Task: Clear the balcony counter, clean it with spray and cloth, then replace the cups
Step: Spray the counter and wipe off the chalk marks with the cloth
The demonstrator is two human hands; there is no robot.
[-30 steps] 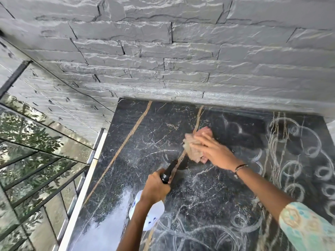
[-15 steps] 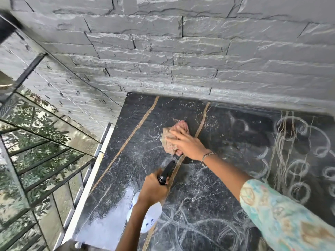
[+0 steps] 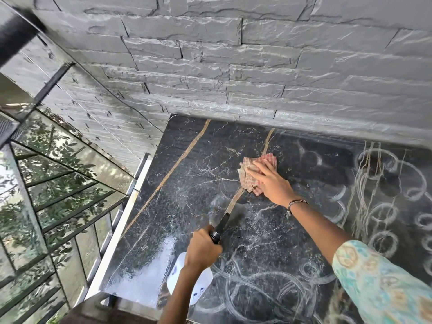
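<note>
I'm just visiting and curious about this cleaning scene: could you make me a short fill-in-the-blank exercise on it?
1. The right hand presses a checked ____ flat on the dark marble counter.
2. The left hand grips a white spray ____ with a black nozzle.
3. Behind the counter rises a grey ____ wall.
4. The right wrist wears a thin ____.

Missing words: cloth; bottle; stone; bracelet.
</note>
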